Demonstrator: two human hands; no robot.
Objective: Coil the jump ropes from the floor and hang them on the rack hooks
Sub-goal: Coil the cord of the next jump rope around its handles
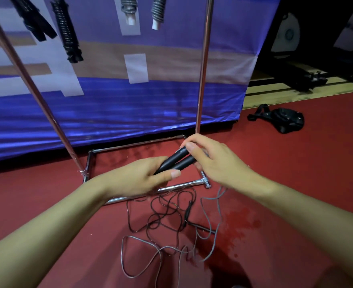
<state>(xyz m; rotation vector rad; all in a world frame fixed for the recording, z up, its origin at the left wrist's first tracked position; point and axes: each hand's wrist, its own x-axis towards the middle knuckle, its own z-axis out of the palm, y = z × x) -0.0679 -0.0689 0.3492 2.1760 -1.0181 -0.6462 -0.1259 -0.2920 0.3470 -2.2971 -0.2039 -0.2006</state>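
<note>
Both hands hold two black jump-rope handles side by side above the rack base: the left hand curls round their lower ends, the right hand pinches the upper ends. Loose ropes lie tangled on the red floor below.

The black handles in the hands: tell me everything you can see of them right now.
The black handles are two smooth, matte cylinders, plastic or rubber by their look, lying side by side and tilted up to the right, above the rack base. The left hand grips their lower ends, the thumb across them; the right hand pinches the upper ends. Both ends are hidden, so where the cord leaves them cannot be seen. Cords lie tangled on the floor below.
</note>
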